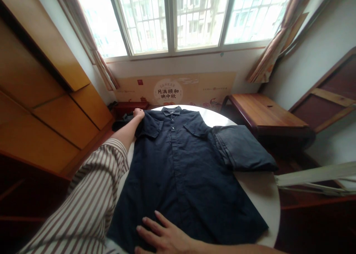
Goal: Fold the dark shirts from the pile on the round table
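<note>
A dark navy short-sleeved shirt [178,157] lies spread face up, buttons and collar showing, with its collar at the far side. My left hand [139,114] reaches out to the shirt's far left shoulder, its fingers closed on the cloth there. Near the hem, my right hand [164,233] rests flat on the shirt front with fingers spread. Folded dark grey cloth [244,146] sits to the right, touching the shirt's edge. Under both is a round white table [261,187].
Beyond my left hand lies a dark bundle [119,125], partly hidden by my arm. A wooden side table [267,109] stands at the back right. Wooden cabinets [52,109] line the left. A barred window [172,20] and a printed banner [194,87] are ahead.
</note>
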The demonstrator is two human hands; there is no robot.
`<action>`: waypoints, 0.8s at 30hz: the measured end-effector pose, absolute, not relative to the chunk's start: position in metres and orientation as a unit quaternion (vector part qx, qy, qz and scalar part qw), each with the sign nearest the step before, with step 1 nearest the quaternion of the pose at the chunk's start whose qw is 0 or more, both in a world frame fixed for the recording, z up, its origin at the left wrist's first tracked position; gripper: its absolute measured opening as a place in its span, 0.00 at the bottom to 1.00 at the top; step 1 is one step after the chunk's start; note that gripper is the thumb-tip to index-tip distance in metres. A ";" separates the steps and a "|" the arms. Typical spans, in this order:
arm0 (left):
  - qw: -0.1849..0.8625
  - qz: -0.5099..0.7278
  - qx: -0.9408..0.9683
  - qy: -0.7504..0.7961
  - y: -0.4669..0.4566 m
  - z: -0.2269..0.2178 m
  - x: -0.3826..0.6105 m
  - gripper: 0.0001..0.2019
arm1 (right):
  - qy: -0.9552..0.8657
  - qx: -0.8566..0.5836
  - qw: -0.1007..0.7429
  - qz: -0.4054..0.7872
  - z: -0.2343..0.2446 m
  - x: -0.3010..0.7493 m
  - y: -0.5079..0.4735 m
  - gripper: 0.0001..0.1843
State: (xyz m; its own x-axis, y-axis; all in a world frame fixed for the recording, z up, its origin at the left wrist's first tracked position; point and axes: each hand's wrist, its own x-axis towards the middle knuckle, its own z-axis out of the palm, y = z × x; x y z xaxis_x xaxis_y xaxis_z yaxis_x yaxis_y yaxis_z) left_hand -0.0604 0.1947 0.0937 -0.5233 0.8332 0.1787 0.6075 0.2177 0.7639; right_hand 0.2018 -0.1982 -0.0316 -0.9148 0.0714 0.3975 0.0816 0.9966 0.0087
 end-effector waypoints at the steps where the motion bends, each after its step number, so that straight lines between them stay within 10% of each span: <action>1: 0.129 0.407 0.485 0.763 0.191 0.099 -0.059 0.07 | -0.980 -0.038 0.196 -0.004 -0.027 0.202 -0.198 0.22; 11: 0.158 0.211 0.857 0.442 -0.046 0.095 -0.037 0.12 | -0.947 -0.202 0.197 0.154 0.086 0.293 -0.180 0.15; 19: 0.122 0.128 0.892 0.416 -0.244 0.051 -0.081 0.32 | -0.875 -0.432 0.205 0.079 0.024 0.460 -0.198 0.34; 24: 0.057 0.217 0.858 0.462 -0.257 0.025 -0.100 0.18 | -0.853 -0.458 0.242 0.061 0.005 0.464 -0.201 0.26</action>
State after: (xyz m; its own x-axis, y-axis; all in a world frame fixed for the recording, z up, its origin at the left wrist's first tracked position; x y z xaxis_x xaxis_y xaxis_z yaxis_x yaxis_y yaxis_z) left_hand -0.1004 -0.2569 0.0250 0.4785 0.8178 0.3197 0.7686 -0.5662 0.2979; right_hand 0.4642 -0.2010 0.0051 -0.4642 0.8106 0.3569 0.7517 0.5737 -0.3253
